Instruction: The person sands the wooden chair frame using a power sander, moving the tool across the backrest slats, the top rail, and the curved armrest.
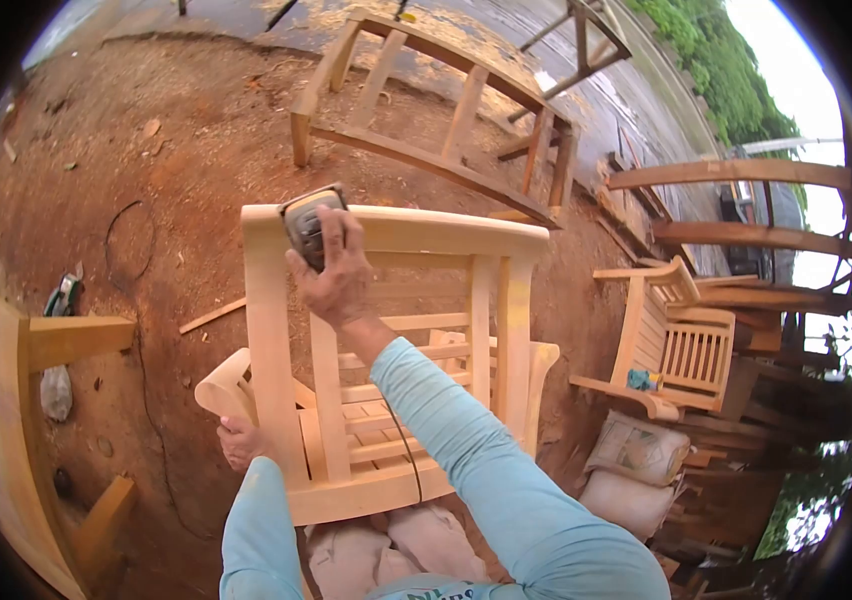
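A pale wooden chair stands in front of me, its back frame and slats facing up toward the camera. My right hand is closed round a dark, worn power sander, which rests at the upper left corner of the chair's top rail. Lower down on the left, my left hand grips the chair below its curved armrest; part of its fingers is hidden behind the wood. A thin cord hangs across the slats near my right sleeve.
A wooden frame stands beyond the chair. At right are a slatted bench and stacked sacks. A large wooden piece is at left, near a green tool. A dark cable crosses the dirt ground.
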`<action>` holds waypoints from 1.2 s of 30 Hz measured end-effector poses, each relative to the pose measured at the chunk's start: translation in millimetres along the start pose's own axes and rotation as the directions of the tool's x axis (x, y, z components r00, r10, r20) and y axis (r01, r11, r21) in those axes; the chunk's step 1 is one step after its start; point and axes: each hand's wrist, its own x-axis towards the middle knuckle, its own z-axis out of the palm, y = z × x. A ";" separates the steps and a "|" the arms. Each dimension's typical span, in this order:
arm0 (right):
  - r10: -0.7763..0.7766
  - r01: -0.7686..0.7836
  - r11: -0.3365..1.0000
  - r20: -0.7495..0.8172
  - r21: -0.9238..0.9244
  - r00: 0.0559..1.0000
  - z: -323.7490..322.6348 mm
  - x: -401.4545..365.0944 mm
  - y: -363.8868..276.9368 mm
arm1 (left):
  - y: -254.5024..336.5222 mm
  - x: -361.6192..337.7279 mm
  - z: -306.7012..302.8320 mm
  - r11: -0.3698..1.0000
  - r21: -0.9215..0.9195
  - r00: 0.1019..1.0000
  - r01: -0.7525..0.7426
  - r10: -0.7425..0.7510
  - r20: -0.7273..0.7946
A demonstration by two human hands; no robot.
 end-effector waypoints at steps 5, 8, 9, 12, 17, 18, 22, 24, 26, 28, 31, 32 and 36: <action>-0.072 0.068 0.995 -0.055 -0.072 0.996 -41.5 -8.7 44.6 | -6.7 3.4 8.4 1.000 0.023 1.000 -0.016 0.017 -0.009; -0.066 0.042 0.986 -0.144 -0.162 0.987 -83.7 -9.4 90.8 | -6.8 2.2 5.7 0.999 0.020 0.999 -0.038 0.039 -0.020; -0.047 0.017 0.982 -0.157 -0.186 0.986 -101.5 -8.2 105.6 | -5.9 2.3 5.0 0.999 0.028 0.999 -0.030 0.030 -0.011; 0.035 -0.071 0.978 -0.177 -0.197 0.984 -151.3 -3.5 150.9 | -7.2 2.9 5.8 0.999 0.028 1.000 -0.028 0.028 -0.003; 0.212 -0.272 0.943 -0.281 -0.193 0.936 -210.1 13.9 220.0 | -6.0 2.7 2.5 0.999 0.029 1.000 -0.027 0.027 0.013; 0.290 -0.348 0.924 -0.298 -0.162 0.910 -220.3 18.5 231.3 | -6.7 2.8 4.0 0.999 0.023 0.999 -0.032 0.031 0.007; 0.483 -0.553 0.823 -0.349 -0.132 0.803 -255.6 33.0 253.6 | -5.5 3.2 3.4 1.000 0.006 1.000 -0.016 0.016 0.019; 0.565 -0.635 0.765 -0.358 -0.111 0.743 -261.4 35.5 260.2 | -2.4 0.9 1.9 0.999 0.003 0.999 -0.035 0.035 -0.017; 0.484 -0.594 0.779 -0.407 -0.204 0.775 -254.6 33.6 268.3 | -2.6 1.2 3.5 0.999 0.001 0.997 -0.048 0.048 -0.054; 0.393 -0.526 0.802 -0.414 -0.284 0.821 -243.2 33.5 252.3 | -4.5 0.8 8.9 0.998 0.003 0.994 -0.066 0.066 -0.089; 0.286 -0.408 0.865 -0.380 -0.293 0.880 -188.8 33.2 197.3 | -5.1 0.6 9.8 0.998 -0.007 0.993 -0.068 0.067 -0.095; 0.276 -0.385 0.891 -0.384 -0.242 0.881 -168.1 32.4 183.6 | -5.8 1.3 10.5 0.998 -0.002 0.993 -0.066 0.065 -0.096; 0.267 -0.333 0.932 -0.349 -0.141 0.898 -103.7 29.8 122.4 | -4.9 1.5 8.2 0.997 -0.002 0.993 -0.079 0.079 -0.085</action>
